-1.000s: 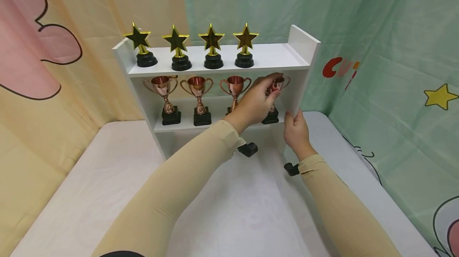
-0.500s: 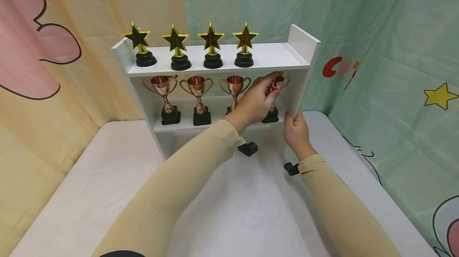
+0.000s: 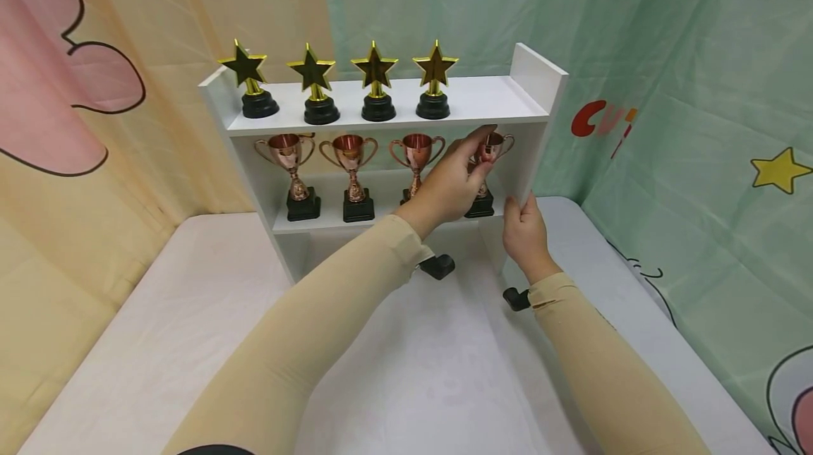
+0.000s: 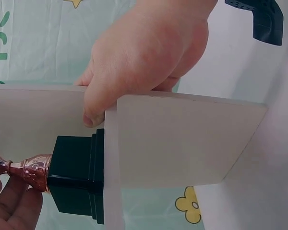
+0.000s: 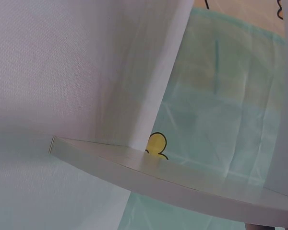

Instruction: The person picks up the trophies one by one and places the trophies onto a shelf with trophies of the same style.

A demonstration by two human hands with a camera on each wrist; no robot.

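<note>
On the middle shelf of a white shelf unit [image 3: 387, 125], my left hand [image 3: 449, 183] holds the rightmost copper trophy cup [image 3: 480, 207], thumb by its bowl and index finger reaching up along it. In the left wrist view, fingertips [image 4: 26, 206] lie against the stem just above the black base [image 4: 77, 177], which stands on the shelf board. My right hand [image 3: 526, 238] grips the unit's right side panel [image 3: 532, 148], its thumb on the inner side near that board. Three matching cups stand to the left, the third [image 3: 417, 150] partly hidden behind my left hand.
Several gold star trophies [image 3: 375, 77] with black bases stand in a row on the top shelf. The unit stands on a white-covered table [image 3: 413, 370]. Printed fabric [image 3: 686, 88] hangs behind and at both sides. Black wrist-camera mounts [image 3: 438, 266] stick out below the wrists.
My left index finger has lifted slightly from the cup's rim and the thumb has shifted a little. My right hand, the shelf unit and the other trophies have stayed put.
</note>
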